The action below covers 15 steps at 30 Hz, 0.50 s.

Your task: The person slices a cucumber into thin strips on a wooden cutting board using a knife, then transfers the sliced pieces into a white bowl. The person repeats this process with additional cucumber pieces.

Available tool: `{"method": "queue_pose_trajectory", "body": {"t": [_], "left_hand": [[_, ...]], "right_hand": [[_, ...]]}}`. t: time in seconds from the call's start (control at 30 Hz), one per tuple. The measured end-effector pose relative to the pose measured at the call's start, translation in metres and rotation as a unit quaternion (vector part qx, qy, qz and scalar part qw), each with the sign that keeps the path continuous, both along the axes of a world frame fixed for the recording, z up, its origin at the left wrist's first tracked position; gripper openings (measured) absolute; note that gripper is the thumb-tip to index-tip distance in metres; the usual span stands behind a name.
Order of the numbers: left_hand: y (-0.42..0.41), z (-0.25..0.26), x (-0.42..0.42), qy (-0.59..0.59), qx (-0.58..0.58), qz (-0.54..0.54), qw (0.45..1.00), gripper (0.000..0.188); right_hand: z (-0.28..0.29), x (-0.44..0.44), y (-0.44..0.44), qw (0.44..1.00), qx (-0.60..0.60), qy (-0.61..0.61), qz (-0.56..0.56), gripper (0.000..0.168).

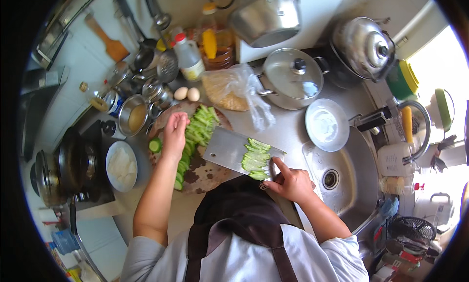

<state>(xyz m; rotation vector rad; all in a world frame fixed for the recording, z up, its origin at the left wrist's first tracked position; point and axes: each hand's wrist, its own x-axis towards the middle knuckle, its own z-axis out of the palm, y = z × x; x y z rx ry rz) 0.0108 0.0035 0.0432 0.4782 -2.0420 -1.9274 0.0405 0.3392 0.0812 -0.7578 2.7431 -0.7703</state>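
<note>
My right hand (293, 181) holds a wide metal cleaver (225, 146) by its handle end, with the blade lying flat. A layer of thin green cucumber strips (256, 159) rests on the blade. My left hand (176, 130) is over the round cutting board (212, 175), at its left part, beside a heap of cut cucumber strips (201, 122); whether it holds anything is hard to tell. Below that heap runs a row of overlapping cucumber slices (182, 168). A cucumber end piece (155, 145) lies at the board's left edge.
Two eggs (187, 94), a bag of yellowish food (227, 95) and a lidded pot (293, 78) stand behind the board. A bowl of white food (121, 166) is at left, near a metal bowl (133, 115). A plate (327, 124) sits by the sink (344, 197).
</note>
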Motion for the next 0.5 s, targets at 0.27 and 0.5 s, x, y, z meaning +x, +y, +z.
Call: {"method": "queue_pose_trajectory", "body": {"t": [0.27, 0.5], "left_hand": [[0.192, -0.051, -0.057, -0.216, 0.086, -0.252, 0.940, 0.035], [0.321, -0.073, -0.126, -0.362, -0.090, -0.279, 0.885, 0.049]], "right_hand": [[0.013, 0.027, 0.134, 0.974, -0.062, 0.011, -0.219, 0.060], [-0.006, 0.070, 0.210, 0.897, -0.169, 0.012, -0.407, 0.058]]}}
